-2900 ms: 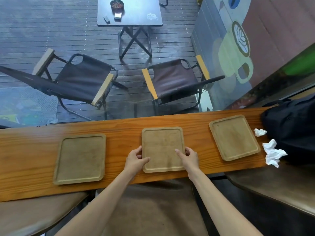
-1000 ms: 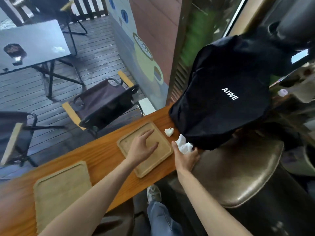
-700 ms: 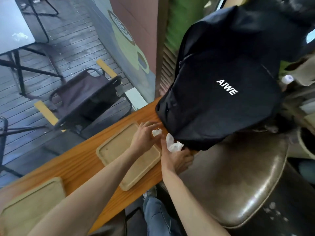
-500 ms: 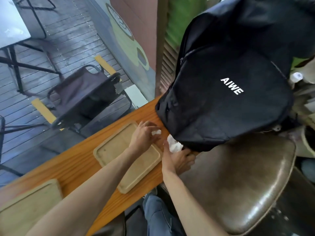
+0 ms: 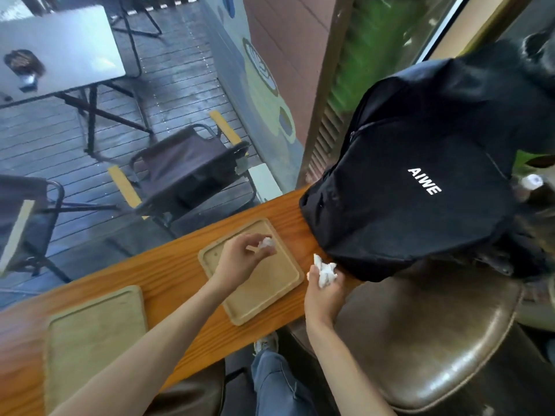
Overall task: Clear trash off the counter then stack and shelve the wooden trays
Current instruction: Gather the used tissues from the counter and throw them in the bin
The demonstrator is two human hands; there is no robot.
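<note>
A square wooden tray point(image 5: 270, 283) lies near the right end of the wooden counter point(image 5: 168, 271). My left hand point(image 5: 240, 259) hovers over that tray, pinching a small crumpled white tissue point(image 5: 266, 243) in its fingertips. At the counter's front right edge, my right hand point(image 5: 322, 291) is closed around a larger crumpled white tissue point(image 5: 325, 270). A second wooden tray point(image 5: 93, 334) rests further left on the counter, partly crossed by my left forearm.
A black backpack point(image 5: 420, 181) marked AIWE sits on the counter's right end, close to my right hand. A brown leather stool point(image 5: 435, 340) stands below it. Behind the glass are folding chairs point(image 5: 186, 166) and a dark table point(image 5: 60, 52) on a deck.
Both hands reached from the middle tray to the right end. Each picked up a tissue from beside the backpack and has drawn back; the left hand now holds its tissue above the right tray.
</note>
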